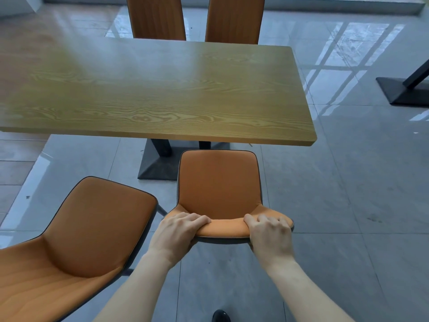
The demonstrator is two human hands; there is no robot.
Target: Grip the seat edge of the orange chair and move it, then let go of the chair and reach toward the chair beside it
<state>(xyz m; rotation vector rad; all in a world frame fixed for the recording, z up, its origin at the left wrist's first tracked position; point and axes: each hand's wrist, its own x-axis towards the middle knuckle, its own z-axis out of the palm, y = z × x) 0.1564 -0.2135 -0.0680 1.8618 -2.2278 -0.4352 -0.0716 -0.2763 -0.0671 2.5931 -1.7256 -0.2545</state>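
Orange upholstery with dark piping on every seat around the wooden table (pixel 148 89). Nearest the table's left front, well short of its edge: second orange chair (pixel 92 228), turned at an angle, untouched by either hand.

Then left hand (pixel 180 231), fingers curled over the left end of the backrest top of the orange chair (pixel 219 187), thumb tucked underneath, gripping the padded rim. Chair itself square to the table's front edge, seat front just short of that edge and beside the black table base (pixel 160 163). Right hand (pixel 270 235) clamped the same way on the right end of the same rim, knuckles up, fingers wrapped over the front. Judged from the matched two-handed hold at both ends: good for keeping the chair straight and level with the table rather than letting it twist.

Beyond the table's far edge, two chair backs (pixel 195 18) standing upright and close against it, side by side. Right of the table, well apart, another black base (pixel 404 89) on the glossy grey tiled floor (pixel 348 182). Below the hands, a dark shoe toe (pixel 220 316).

No brand, label or writing readable anywhere.
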